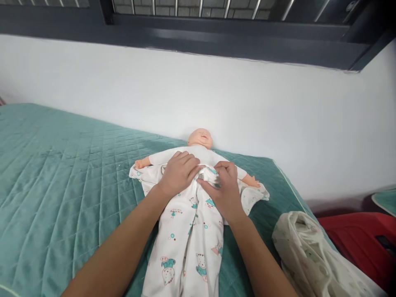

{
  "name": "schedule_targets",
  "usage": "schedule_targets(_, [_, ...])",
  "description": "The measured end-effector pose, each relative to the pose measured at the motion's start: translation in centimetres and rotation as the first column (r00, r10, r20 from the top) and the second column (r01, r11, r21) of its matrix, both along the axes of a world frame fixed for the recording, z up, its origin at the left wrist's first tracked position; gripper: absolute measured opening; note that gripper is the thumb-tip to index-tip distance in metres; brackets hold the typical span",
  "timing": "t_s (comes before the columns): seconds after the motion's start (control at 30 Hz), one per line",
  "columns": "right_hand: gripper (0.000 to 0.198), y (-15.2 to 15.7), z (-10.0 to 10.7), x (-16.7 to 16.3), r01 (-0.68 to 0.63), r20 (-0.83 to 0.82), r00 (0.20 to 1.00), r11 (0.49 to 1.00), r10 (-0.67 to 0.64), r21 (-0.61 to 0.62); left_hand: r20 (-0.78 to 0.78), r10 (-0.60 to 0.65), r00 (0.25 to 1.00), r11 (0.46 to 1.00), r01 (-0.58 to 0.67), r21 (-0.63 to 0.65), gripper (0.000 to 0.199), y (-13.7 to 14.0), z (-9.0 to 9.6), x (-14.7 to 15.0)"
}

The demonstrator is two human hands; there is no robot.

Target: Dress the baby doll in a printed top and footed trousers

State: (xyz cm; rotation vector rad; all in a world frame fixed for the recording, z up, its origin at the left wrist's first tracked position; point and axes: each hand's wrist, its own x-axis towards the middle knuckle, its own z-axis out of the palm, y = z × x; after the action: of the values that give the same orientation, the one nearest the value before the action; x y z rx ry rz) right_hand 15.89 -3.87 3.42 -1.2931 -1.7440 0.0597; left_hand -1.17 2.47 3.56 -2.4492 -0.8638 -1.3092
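A baby doll lies on its back with its arms spread, dressed in a plain white top. White baby pants with cartoon animal prints cover its legs. My left hand lies over the waist of the pants, its thumb and fingers closed on the waistband. On the other side, my right hand pinches the bunched waistband between thumb and fingers; a small patch there is blurred. A printed baby jacket lies spread out under the doll's arms and torso.
The doll lies on a green quilted bedspread. At the lower right is a crumpled white printed cloth, beside a red case-like object. Behind the doll's head stands a white wall, below a dark barred window frame.
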Motion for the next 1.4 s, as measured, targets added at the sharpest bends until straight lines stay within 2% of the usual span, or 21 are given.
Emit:
schedule_targets(0.07, [0.025, -0.4, 0.1, 0.0, -0.018, 0.026, 1.000, 1.000, 0.018, 0.015, -0.018, 0.012, 1.000, 0.999, -0.013, -0.034, 0.028, -0.2, 0.0, -0.1])
schedule_targets(0.2, [0.028, -1.0, 0.3, 0.3, -0.065, 0.073, 0.995, 0.997, 0.067, -0.028, -0.022, 0.057, 0.998, 0.988, -0.060, -0.140, 0.035, -0.3, 0.0, -0.4])
schedule_targets(0.37, [0.039, -1.0, 0.3, 0.3, 0.006, 0.238, 0.971, 0.997, 0.011, -0.074, 0.023, 0.124, 0.992, 0.967, -0.115, -0.228, 0.038, -0.3, -0.8, -1.0])
schedule_targets(0.57, [0.042, -1.0, 0.0, 0.3, 0.058, 0.330, 0.944, 0.995, -0.027, -0.087, 0.019, 0.176, 0.984, 0.929, -0.159, -0.334, 0.039, -1.8, -2.1, -3.1])
schedule_targets(0.77, [0.045, -1.1, -0.6, 0.7, 0.105, 0.396, 0.915, 0.993, -0.076, -0.051, -0.024, 0.250, 0.968, 0.831, -0.227, -0.508, 0.045, -4.7, -3.3, -5.9])
schedule_targets(0.9, [0.045, -1.2, -0.7, 0.9, 0.094, 0.373, 0.925, 0.994, -0.069, -0.048, 0.085, 0.232, 0.969, 0.718, -0.111, -0.687, 0.032, -6.8, -3.4, -6.6])
schedule_targets(1.0, [0.045, -1.3, -0.7, 0.9, 0.083, 0.336, 0.940, 0.995, -0.059, -0.057, 0.145, 0.216, 0.965, 0.659, -0.035, -0.751, 0.033, -7.5, -3.4, -6.6])
schedule_targets(1.07, [0.044, -1.6, -0.8, 0.9, 0.080, 0.320, 0.946, 0.995, -0.055, -0.065, 0.144, 0.223, 0.964, 0.655, -0.039, -0.754, 0.033, -7.5, -3.5, -6.5])
schedule_targets(1.23, [0.046, -3.6, -0.8, 0.2, 0.127, 0.305, 0.948, 0.986, -0.089, -0.105, 0.091, 0.259, 0.962, 0.692, -0.119, -0.712, 0.031, -7.1, -4.1, -6.3])
schedule_targets(1.4, [0.048, -6.7, -0.6, -1.0, 0.108, 0.190, 0.980, 0.968, -0.065, -0.226, 0.059, 0.258, 0.964, 0.724, -0.152, -0.673, 0.026, -7.1, -4.3, -6.3])
